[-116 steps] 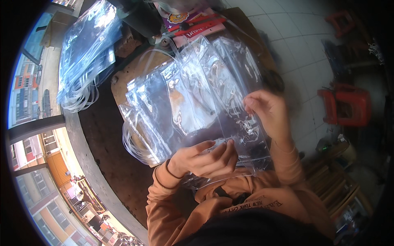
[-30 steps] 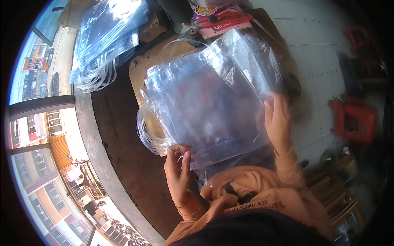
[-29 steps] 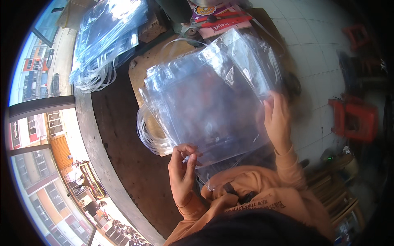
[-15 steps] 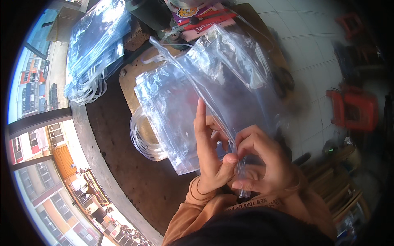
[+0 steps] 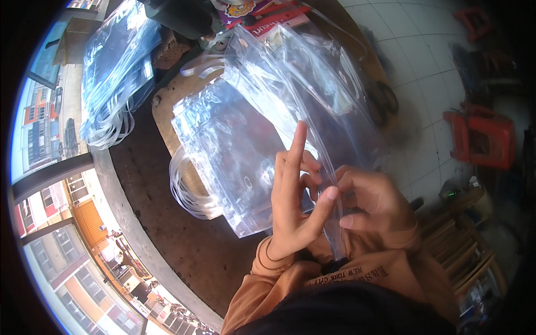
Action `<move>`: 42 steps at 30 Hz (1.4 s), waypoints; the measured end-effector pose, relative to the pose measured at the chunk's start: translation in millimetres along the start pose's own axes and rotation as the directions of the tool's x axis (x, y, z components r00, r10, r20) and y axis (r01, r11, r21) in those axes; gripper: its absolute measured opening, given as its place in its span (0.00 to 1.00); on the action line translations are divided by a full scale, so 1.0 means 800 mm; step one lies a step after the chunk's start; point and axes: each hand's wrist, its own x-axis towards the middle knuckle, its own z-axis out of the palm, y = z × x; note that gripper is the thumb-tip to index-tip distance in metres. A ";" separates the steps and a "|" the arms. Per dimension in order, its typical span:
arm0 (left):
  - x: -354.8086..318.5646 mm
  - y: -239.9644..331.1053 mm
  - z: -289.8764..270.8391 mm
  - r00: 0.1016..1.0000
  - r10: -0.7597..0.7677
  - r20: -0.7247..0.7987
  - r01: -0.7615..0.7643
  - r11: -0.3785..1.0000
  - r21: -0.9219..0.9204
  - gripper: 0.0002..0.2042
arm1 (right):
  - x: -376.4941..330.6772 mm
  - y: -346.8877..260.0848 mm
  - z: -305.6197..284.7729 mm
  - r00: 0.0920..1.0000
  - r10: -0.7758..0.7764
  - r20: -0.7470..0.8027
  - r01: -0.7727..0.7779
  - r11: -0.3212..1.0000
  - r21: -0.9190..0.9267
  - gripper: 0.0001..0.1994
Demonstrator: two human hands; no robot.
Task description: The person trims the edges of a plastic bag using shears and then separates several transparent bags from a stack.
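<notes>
A clear plastic bag (image 5: 271, 84) stands partly raised, its long folded edge running down toward my body. My right hand (image 5: 377, 206) pinches the lower part of that edge between thumb and bent fingers. My left hand (image 5: 293, 195) is against the same edge from the left, its index finger stretched up along the plastic, the other fingers curled to it and the thumb close to the right fingertips. Beneath and to the left lies a stack of clear plastic bags (image 5: 223, 151), with looped clear handles (image 5: 187, 192) hanging off its left side.
Another pile of clear bags (image 5: 114, 67) with looped handles lies at the far left, beside a brick-like block (image 5: 170, 50). A dark machine part (image 5: 184, 22) and red and purple packaging (image 5: 273, 19) sit at the back. Scissors (image 5: 385, 103) lie right; a red stool (image 5: 483, 137) stands beyond.
Both hands have shifted slightly right along with the bag's edge. The bag's upper part has spread wider, and the view has moved a little.
</notes>
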 end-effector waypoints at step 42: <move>-0.015 0.004 -0.005 0.992 -0.042 -0.120 0.075 0.956 0.283 0.21 | -0.010 0.005 -0.030 0.964 -0.016 -0.264 0.037 0.997 0.074 0.06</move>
